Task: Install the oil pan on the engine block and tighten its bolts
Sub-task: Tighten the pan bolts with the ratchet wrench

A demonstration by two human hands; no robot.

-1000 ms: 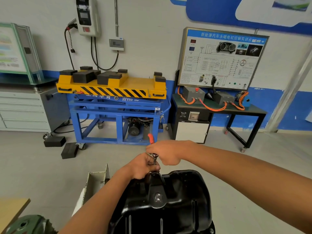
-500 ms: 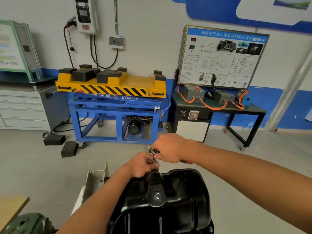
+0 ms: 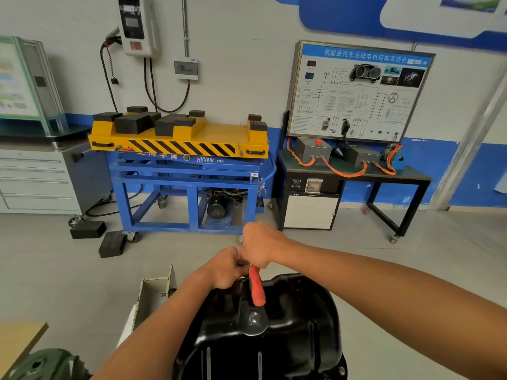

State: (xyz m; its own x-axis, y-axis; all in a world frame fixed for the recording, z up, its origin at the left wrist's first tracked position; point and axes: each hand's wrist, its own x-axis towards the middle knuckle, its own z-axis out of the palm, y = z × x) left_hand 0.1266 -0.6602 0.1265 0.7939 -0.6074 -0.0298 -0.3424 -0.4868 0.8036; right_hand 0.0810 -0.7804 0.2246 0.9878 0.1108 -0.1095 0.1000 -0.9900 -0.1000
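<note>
The right hand (image 3: 260,244) has its grip clamped on the upper end of a ratchet wrench (image 3: 256,287), whose smooth red handle slants down over the oil pan (image 3: 288,338). The left hand (image 3: 226,267), touching it, curls its grip round the tool's hidden head at the pan's far rim. If the tool tilts, the socket could slip and round a bolt. The pan is glossy black pressed steel, ribbed, with a hexagonal drain plug (image 3: 253,317) near its centre.
</note>
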